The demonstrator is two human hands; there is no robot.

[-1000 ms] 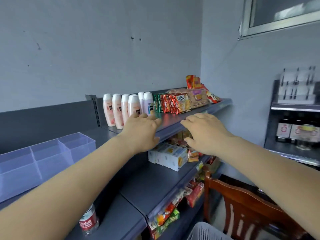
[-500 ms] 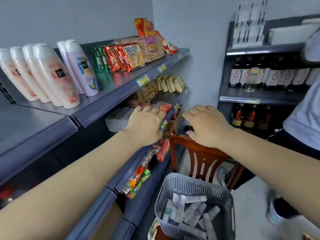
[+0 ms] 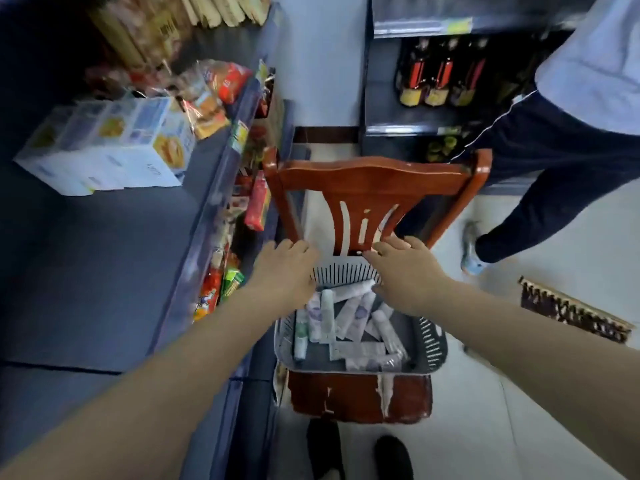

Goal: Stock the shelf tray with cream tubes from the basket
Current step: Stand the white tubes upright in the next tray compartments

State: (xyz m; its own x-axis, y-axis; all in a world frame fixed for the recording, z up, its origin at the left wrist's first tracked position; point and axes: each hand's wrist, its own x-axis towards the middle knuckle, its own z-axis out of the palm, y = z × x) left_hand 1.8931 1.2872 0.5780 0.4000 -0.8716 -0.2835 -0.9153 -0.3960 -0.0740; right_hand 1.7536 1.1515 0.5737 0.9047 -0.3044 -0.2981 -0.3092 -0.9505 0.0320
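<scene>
Over the basket (image 3: 429, 344) on the chair (image 3: 367, 181), I had both hands out and nothing picked. Progress, my read: early, tubes not yet grabbed, shelf tray out of view so I couldn't tell what it held. Left to right: shelf (image 3: 104, 271) with white boxes (image 3: 114, 147) and snack packs, then left hand (image 3: 285, 268) above the basket's left rim, fingers relaxed, gripping nothing. Cream tubes (image 3: 346, 317) lay loose in a heap on the basket floor, plenty of them. Right hand (image 3: 403, 271) hovered over the far rim, fingers loose, empty too. Remaining: grab tubes, carry up, load tray. Another person stood far right.
</scene>
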